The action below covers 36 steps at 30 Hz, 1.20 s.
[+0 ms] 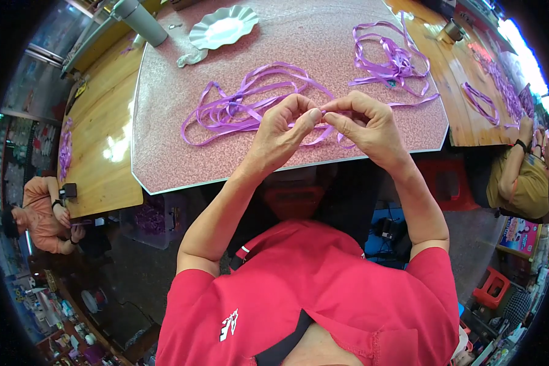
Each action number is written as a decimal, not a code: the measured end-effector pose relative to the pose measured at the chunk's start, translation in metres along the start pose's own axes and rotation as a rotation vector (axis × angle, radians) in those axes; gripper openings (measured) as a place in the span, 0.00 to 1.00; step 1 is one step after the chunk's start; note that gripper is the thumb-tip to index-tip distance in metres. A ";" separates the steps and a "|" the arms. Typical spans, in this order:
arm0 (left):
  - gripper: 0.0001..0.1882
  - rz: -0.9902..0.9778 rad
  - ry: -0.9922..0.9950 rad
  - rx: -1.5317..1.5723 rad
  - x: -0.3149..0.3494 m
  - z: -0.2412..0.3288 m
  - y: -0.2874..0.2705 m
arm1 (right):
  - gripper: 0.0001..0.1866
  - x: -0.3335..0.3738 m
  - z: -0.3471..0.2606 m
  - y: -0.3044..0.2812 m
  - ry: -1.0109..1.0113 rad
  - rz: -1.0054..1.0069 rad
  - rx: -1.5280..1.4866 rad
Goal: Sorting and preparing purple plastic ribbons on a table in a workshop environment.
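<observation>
My left hand [282, 131] and my right hand [367, 124] meet above the near edge of a speckled pink table [323, 36]. Both pinch the same strand of purple ribbon [238, 104] between thumb and fingertips, which touch each other. The ribbon trails back into a loose tangle lying on the table just beyond my hands. A second tangle of purple ribbon [387, 58] lies farther back on the right.
A silver scalloped foil plate [222, 27] and a grey cylinder flask [141, 21] stand at the table's far left. Wooden tables flank both sides. One person sits at the left [39, 216], another at the right [521, 177]. Red stools stand below.
</observation>
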<state>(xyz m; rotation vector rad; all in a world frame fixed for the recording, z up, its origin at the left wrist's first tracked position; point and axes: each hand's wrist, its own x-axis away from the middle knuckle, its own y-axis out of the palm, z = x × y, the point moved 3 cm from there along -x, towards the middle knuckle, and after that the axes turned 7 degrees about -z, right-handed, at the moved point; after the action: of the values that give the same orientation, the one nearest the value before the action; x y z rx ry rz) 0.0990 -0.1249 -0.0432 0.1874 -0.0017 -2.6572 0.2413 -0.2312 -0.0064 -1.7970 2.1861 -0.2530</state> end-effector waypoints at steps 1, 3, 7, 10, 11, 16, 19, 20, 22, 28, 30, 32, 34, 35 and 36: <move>0.11 0.000 0.000 0.000 0.000 -0.001 0.000 | 0.08 0.000 -0.001 0.000 0.000 0.000 0.000; 0.11 -0.015 0.068 -0.013 0.000 0.000 0.001 | 0.08 0.000 -0.004 0.001 -0.019 0.020 0.025; 0.10 -0.048 -0.018 0.049 0.001 0.003 0.001 | 0.08 0.000 -0.002 -0.002 -0.080 0.006 0.070; 0.11 -0.061 -0.030 0.090 0.002 0.000 -0.003 | 0.08 0.001 0.004 -0.004 -0.031 0.008 -0.182; 0.12 -0.042 0.001 0.027 0.003 0.000 -0.006 | 0.07 0.002 0.003 -0.008 0.019 0.008 -0.103; 0.15 -0.021 0.269 -0.511 0.003 0.020 -0.006 | 0.07 0.003 -0.002 -0.011 0.065 0.002 0.017; 0.14 -0.034 0.468 -0.892 0.002 0.034 0.003 | 0.06 0.003 -0.009 -0.009 0.005 -0.024 0.031; 0.13 -0.055 0.547 -1.013 0.001 0.036 0.004 | 0.06 0.003 -0.010 -0.008 0.044 -0.069 -0.021; 0.11 -0.079 0.632 -1.130 0.001 0.038 0.005 | 0.06 0.004 -0.010 -0.007 0.084 -0.109 -0.071; 0.04 -0.277 0.545 -1.067 0.009 0.044 -0.006 | 0.06 0.006 -0.004 -0.010 -0.011 -0.179 -0.048; 0.04 -0.336 0.518 -0.894 0.011 0.042 -0.012 | 0.06 0.008 -0.007 -0.009 -0.074 -0.223 0.010; 0.06 -0.352 0.501 -0.800 0.011 0.036 -0.016 | 0.06 0.008 -0.004 -0.007 -0.073 -0.229 -0.010; 0.08 -0.364 0.482 -0.706 0.011 0.033 -0.019 | 0.06 0.008 -0.003 -0.005 -0.071 -0.236 -0.031; 0.10 -0.387 0.441 -0.641 0.010 0.030 -0.021 | 0.06 0.008 -0.003 -0.005 -0.055 -0.237 -0.046; 0.13 -0.410 0.400 -0.576 0.010 0.028 -0.022 | 0.06 0.008 -0.003 -0.004 -0.038 -0.238 -0.060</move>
<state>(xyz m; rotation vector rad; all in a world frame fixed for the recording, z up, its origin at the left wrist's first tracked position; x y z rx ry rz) 0.0759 -0.1106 -0.0175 0.5666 1.0109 -2.8260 0.2424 -0.2402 -0.0033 -2.0789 1.9730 -0.2041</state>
